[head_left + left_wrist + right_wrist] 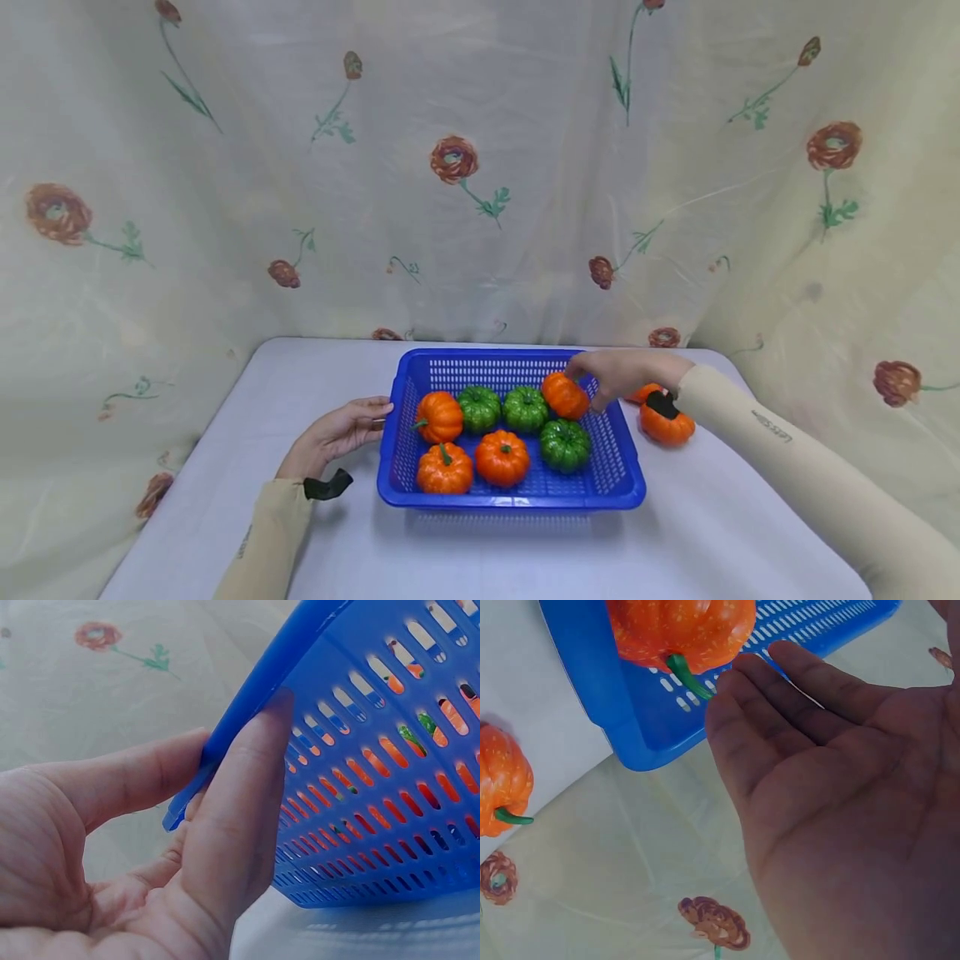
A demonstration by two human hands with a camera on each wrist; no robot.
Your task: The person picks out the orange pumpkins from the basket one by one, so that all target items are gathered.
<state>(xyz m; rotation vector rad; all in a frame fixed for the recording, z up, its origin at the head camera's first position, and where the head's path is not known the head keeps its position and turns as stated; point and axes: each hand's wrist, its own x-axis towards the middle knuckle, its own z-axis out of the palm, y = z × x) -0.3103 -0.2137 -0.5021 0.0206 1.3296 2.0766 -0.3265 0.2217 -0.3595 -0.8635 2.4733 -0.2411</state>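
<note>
The blue basket [570,502] holds orange pumpkins [502,460] and green pumpkins [566,447]. Behind it, reddish-brown flowers [453,159] pattern the cream curtain [360,192].

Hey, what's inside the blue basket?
Four orange pumpkins and three green ones. What lies directly beneath them in the basket is covered, and the right hand hides part of its far right corner.

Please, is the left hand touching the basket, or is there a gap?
Touching. The left wrist view shows the left hand pinching the basket at its rim, between thumb and fingers.
</note>
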